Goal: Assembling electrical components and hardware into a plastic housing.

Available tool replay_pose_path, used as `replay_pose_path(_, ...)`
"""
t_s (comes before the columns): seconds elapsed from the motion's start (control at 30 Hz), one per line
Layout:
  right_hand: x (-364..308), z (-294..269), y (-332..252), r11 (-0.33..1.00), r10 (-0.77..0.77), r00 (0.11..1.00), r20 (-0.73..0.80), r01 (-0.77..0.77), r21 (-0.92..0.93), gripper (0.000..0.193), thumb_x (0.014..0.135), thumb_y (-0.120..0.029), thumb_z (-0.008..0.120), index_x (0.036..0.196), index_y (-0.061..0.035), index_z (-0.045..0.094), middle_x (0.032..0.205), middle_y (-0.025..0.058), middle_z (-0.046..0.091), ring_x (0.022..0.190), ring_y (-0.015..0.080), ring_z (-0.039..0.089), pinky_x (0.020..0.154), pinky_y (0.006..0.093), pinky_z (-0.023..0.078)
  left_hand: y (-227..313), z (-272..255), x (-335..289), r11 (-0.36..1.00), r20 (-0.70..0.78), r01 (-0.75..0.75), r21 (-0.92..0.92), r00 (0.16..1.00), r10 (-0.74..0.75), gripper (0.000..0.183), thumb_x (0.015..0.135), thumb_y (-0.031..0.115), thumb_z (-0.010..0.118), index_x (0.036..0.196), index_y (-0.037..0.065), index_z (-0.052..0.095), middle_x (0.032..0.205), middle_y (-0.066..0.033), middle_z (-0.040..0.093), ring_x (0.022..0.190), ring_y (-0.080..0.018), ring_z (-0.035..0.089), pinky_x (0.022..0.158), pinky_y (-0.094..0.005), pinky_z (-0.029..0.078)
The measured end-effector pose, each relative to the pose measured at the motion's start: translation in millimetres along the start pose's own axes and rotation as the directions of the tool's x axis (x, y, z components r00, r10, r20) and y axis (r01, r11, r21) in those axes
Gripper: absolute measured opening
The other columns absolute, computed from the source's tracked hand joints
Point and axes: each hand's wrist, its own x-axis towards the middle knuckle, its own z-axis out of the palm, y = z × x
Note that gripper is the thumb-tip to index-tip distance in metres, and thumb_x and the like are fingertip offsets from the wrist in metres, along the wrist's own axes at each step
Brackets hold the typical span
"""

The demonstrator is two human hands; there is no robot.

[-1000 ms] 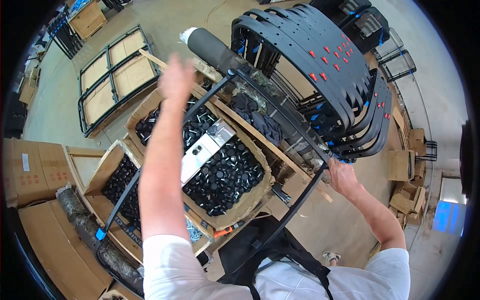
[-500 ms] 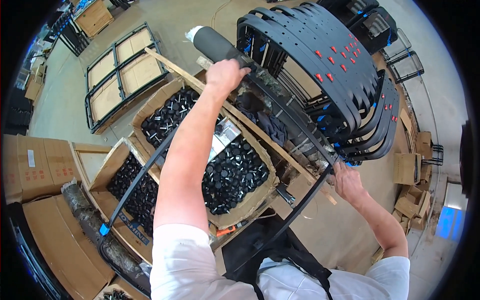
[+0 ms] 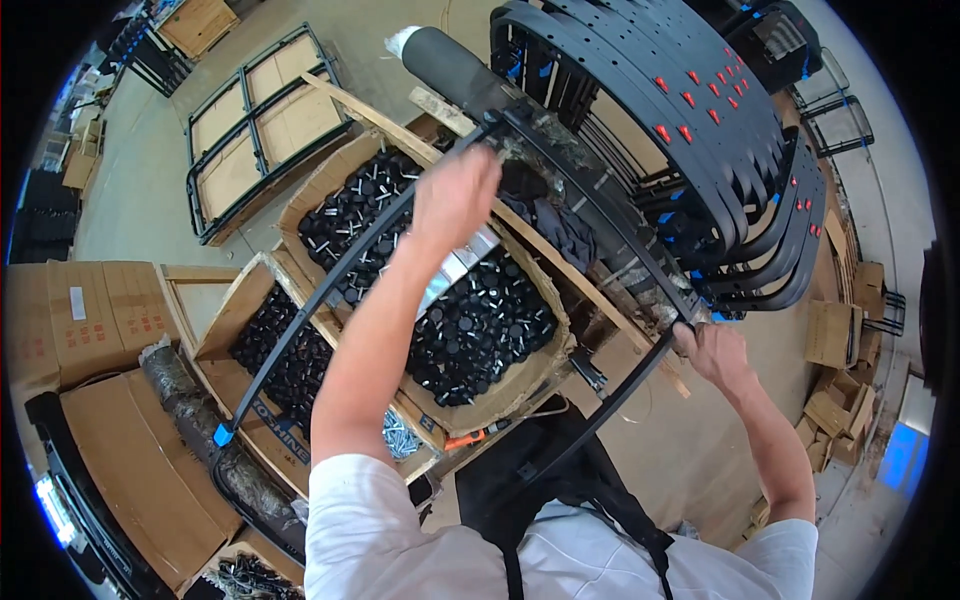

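Observation:
A black metal tube frame [image 3: 600,203] lies slanted in front of me, across a padded rail [image 3: 450,68] and over the open boxes. My right hand [image 3: 718,352] is closed around its right corner, thumb on top of the tube. Just below the frame's far corner is my left hand [image 3: 458,198], smeared by motion, its fingers unclear. Under my left arm an open cardboard box [image 3: 560,335] holds many black screw-in feet [image 3: 490,325] with round heads and metal studs. A second box beside it holds smaller black pieces [image 3: 280,350].
Curved black metal parts [image 3: 650,60] with red pieces stand stacked at the far right. A wooden strip [image 3: 575,265] runs beside the boxes. Silver screws [image 3: 400,437] and an orange-handled tool [image 3: 475,437] lie near my body. Another frame [image 3: 255,130] rests on the floor at far left.
My left hand has come off the frame's far corner and moved nearer to me. The right hand keeps its hold. The whole view has shifted slightly.

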Motion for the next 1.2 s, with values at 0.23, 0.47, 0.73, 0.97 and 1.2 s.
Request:
replay_pose_path(0.23, 9.1, 11.0, 3.7, 0.992, 0.124, 0.992, 0.026, -0.124, 0.007, 0.067, 0.101, -0.06, 0.051, 0.09, 0.0019, 0.075, 0.091, 0.0271, 0.074, 0.09, 0.0422, 0.073, 0.082, 0.0539, 0.057, -88.6, 20.9, -93.9, 0.96, 0.227, 0.277, -0.042, 0.938, -0.261, 0.04, 0.095, 0.005, 0.059, 0.133, 0.017, 0.069, 0.122, -0.0144, 0.065, 0.119, -0.0379, 0.061, 0.099, -0.0467, 0.051)
replay_pose_path(0.47, 24.8, 21.7, 1.8, 0.974, -0.029, 0.995, 0.095, 0.05, -0.221, 0.052, 0.1, -0.049, 0.061, 0.099, 0.003, 0.067, 0.086, 0.0232, 0.073, 0.085, 0.0442, 0.073, 0.078, 0.0531, 0.057, -122.8, 18.8, -67.6, 0.988, 0.551, 0.028, 0.15, 0.827, -0.107, 0.034, 0.091, 0.014, 0.069, 0.124, 0.012, 0.069, 0.129, -0.0129, 0.064, 0.125, -0.0352, 0.06, 0.105, -0.0451, 0.051)
replay_pose_path(0.73, 11.8, 23.6, 13.6, 0.991, 0.038, 0.999, 0.009, -0.036, -0.131, 0.053, 0.103, -0.049, 0.058, 0.095, 0.0013, 0.07, 0.09, 0.0255, 0.073, 0.085, 0.0456, 0.072, 0.078, 0.0546, 0.056, -107.5, 11.1, -86.7, 0.645, 0.302, 0.755, -0.117, 0.646, -0.701, 0.035, 0.096, 0.026, 0.066, 0.126, 0.01, 0.06, 0.124, -0.0229, 0.068, 0.116, -0.0398, 0.067, 0.098, -0.0518, 0.054)
replay_pose_path(0.97, 11.9, 28.4, 13.7, 0.985, -0.055, 0.998, -0.042, 0.048, -0.163, 0.051, 0.106, -0.048, 0.05, 0.105, 0.0001, 0.067, 0.087, 0.0251, 0.073, 0.089, 0.0446, 0.073, 0.082, 0.0546, 0.057, -95.2, 15.2, -86.3, 0.601, 0.211, 0.798, 0.051, 0.579, -0.787, 0.046, 0.098, 0.043, 0.066, 0.128, 0.009, 0.064, 0.133, -0.0201, 0.067, 0.125, -0.0395, 0.064, 0.107, -0.0507, 0.049)
replay_pose_path(1.2, 8.7, 32.7, 2.6, 0.963, -0.248, 0.943, -0.22, 0.216, -0.159, 0.036, 0.106, -0.037, 0.05, 0.108, -0.003, 0.063, 0.086, 0.0237, 0.071, 0.081, 0.0471, 0.071, 0.072, 0.0554, 0.057, -123.8, 34.2, -101.5, 0.682, 0.148, 0.707, 0.186, 0.666, -0.731, 0.052, 0.101, 0.048, 0.06, 0.136, 0.01, 0.066, 0.136, -0.0209, 0.067, 0.131, -0.0399, 0.061, 0.11, -0.0505, 0.047)
